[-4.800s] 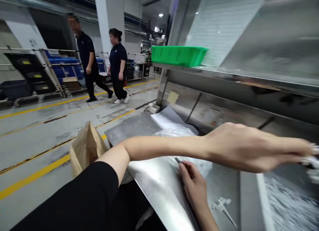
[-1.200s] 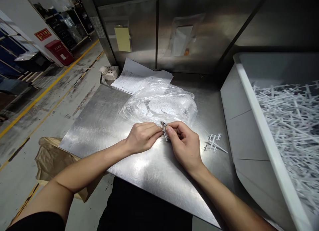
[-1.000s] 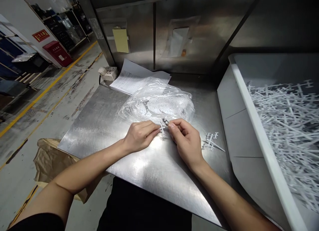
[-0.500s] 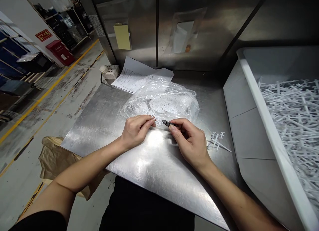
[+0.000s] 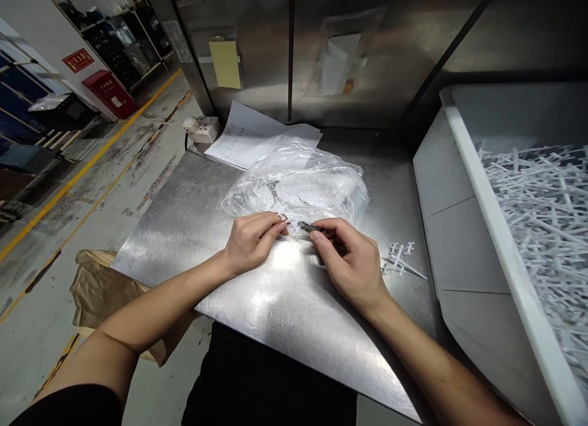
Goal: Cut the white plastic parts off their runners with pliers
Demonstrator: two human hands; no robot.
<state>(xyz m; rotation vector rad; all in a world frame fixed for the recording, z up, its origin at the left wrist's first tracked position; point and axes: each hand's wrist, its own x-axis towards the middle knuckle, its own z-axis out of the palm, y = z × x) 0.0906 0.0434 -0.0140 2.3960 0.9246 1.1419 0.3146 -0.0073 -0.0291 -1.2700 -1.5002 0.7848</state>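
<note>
Steel sheet formed the worktable (image 5: pixel 257 303), with a matching back panel where a yellow note (image 5: pixel 225 64) was stuck. At the right a large grey bin (image 5: pixel 463 187) was seen, heaped with white plastic sprues (image 5: pixel 546 199). Off the table's left edge a brown paper bag (image 5: pixel 98 291) was slumped on the floor. A clear plastic bag (image 5: pixel 298 184) lay crumpled mid-table, printed papers (image 5: pixel 250 138) partly tucked beneath its far side. The left hand (image 5: pixel 250 242) was closed narrowly, a tiny white plastic piece (image 5: pixel 281 217) pinched at its fingertips, just at the bag's near edge. The right hand (image 5: pixel 353 264) was curled around small cutters (image 5: pixel 307 227), whose dark tip was pointed toward that piece, near it; whether the two touched could not be told. A few loose sprues (image 5: pixel 399 257) were left lying on the steel just right of the right hand
</note>
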